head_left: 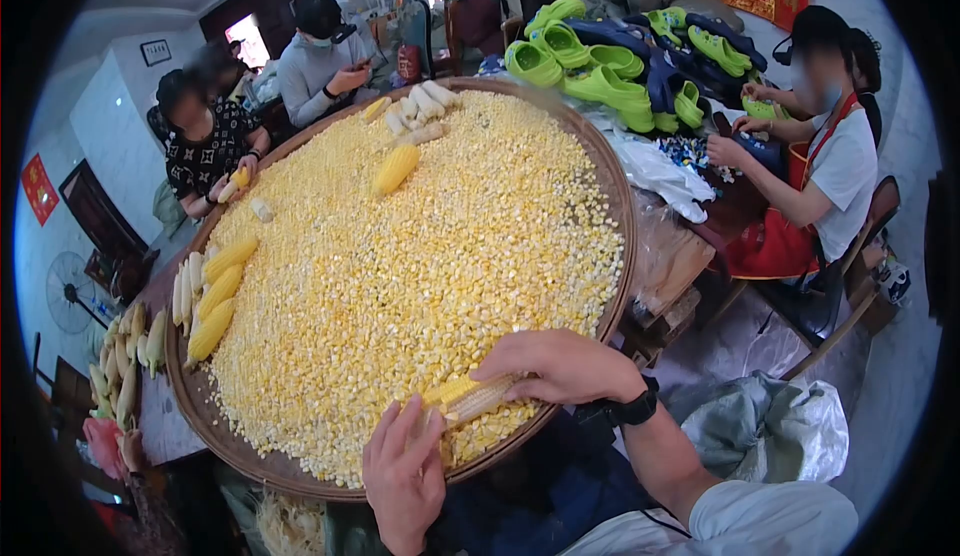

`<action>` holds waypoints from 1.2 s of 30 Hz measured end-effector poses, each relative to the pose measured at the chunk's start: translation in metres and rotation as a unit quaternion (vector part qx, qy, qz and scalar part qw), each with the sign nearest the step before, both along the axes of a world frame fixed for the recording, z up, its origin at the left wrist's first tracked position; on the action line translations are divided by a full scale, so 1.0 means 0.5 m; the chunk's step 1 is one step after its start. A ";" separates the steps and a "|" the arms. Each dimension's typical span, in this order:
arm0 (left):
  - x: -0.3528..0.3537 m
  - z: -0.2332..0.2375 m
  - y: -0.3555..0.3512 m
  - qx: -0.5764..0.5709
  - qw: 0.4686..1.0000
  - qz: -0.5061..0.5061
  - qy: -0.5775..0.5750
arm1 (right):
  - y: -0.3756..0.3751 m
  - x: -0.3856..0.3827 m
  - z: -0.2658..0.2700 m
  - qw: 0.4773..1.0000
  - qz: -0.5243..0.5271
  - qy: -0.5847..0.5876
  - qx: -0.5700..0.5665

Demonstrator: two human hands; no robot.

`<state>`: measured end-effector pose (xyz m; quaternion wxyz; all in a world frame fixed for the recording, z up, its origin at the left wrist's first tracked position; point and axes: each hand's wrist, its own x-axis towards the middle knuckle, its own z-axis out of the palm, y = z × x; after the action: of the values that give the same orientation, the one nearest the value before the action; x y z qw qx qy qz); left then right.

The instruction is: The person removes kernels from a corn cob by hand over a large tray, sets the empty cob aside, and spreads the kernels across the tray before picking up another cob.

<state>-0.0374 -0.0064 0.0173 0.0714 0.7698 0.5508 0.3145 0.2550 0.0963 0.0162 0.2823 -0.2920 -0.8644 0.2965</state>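
Two hands [548, 367] at one cob [484, 399], one round tray [622, 291].

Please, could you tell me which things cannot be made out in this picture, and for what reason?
All in the head view:
Hidden: the underside of the cob in the right hand, facing down.
Hidden: most of the floor of the tray, under the kernels.
Cut off by the bottom edge: the arm behind the left hand.
Too small: what the blue and white pieces are.
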 end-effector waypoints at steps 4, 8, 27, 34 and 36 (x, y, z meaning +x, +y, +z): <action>-0.004 -0.003 -0.003 0.003 1.000 -0.003 -0.006 | -0.001 -0.003 0.007 1.000 -0.006 -0.006 -0.003; -0.005 -0.003 -0.006 0.009 1.000 -0.004 -0.006 | -0.001 -0.004 0.007 1.000 -0.017 -0.013 -0.009; 0.049 0.012 0.026 -0.040 0.996 0.063 -0.051 | 0.000 0.000 0.004 1.000 -0.008 0.000 -0.009; 0.052 0.005 0.027 -0.019 0.996 0.055 -0.071 | -0.001 -0.003 0.009 1.000 -0.002 0.000 -0.016; 0.049 -0.005 0.026 0.000 0.997 0.049 -0.062 | -0.001 -0.003 0.007 1.000 0.001 0.004 -0.012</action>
<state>-0.0131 0.0067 0.0147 0.0896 0.7211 0.5824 0.3645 0.2536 0.0960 0.0199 0.2817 -0.2936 -0.8600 0.3081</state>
